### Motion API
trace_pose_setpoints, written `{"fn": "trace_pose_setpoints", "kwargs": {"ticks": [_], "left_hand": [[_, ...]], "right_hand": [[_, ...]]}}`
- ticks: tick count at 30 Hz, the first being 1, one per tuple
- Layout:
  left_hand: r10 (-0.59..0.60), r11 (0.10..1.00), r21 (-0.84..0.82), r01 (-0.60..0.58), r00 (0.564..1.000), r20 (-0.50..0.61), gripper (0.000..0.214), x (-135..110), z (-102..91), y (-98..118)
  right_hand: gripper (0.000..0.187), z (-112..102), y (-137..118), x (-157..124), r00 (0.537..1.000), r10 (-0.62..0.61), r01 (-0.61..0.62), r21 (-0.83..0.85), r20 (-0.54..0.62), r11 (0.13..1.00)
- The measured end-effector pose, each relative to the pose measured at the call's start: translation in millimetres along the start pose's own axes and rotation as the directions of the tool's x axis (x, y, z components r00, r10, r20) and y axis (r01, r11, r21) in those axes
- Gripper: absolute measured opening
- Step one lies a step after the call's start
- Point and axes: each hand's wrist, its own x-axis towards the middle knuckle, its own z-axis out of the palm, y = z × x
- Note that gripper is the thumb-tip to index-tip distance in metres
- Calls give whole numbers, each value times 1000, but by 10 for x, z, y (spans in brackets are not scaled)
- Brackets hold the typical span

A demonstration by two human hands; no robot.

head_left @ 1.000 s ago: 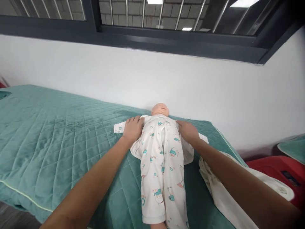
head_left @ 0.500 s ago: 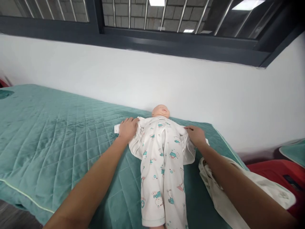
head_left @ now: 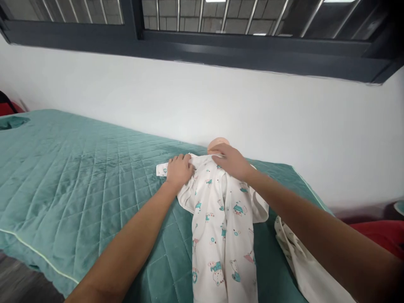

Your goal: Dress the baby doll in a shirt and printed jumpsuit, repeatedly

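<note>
A baby doll lies on its back in white pyjamas printed with small animals. The doll's head (head_left: 218, 142) shows partly at the wall end, behind my right hand. Its pyjama trousers (head_left: 222, 235) stretch towards me, drawn up high over the white top (head_left: 186, 198). My left hand (head_left: 179, 171) is closed over the top's sleeve near the shoulder, and the cuff sticks out to its left. At the neckline, my right hand (head_left: 232, 162) reaches across the chest with thumb and fingers apart, close to the collar. Its fingertips partly cover the doll's chin.
A green quilted bedspread (head_left: 94, 168) lies under the doll. Behind it rises a white wall (head_left: 142, 97) below a dark-framed barred window (head_left: 252, 52). Cream cloth (head_left: 306, 261) lies at the right, partly under my forearm, beside a red object (head_left: 381, 233).
My right hand has left the sleeve on the right and moved inward and up to the doll's collar. My left hand stays on the other sleeve. The view has shifted slightly.
</note>
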Motion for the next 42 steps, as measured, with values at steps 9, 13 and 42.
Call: {"fn": "trace_pose_setpoints", "kwargs": {"ticks": [9, 13, 42], "left_hand": [[-121, 988, -90, 124, 992, 43, 21, 66, 25, -59], [-145, 986, -80, 148, 989, 40, 22, 83, 48, -74], [-116, 977, -167, 130, 989, 88, 39, -126, 30, -288]], "right_hand": [[33, 495, -506, 583, 872, -1, 210, -373, 489, 904], [37, 582, -536, 608, 843, 57, 204, -417, 534, 886], [34, -196, -137, 347, 911, -91, 229, -309, 403, 923]]}}
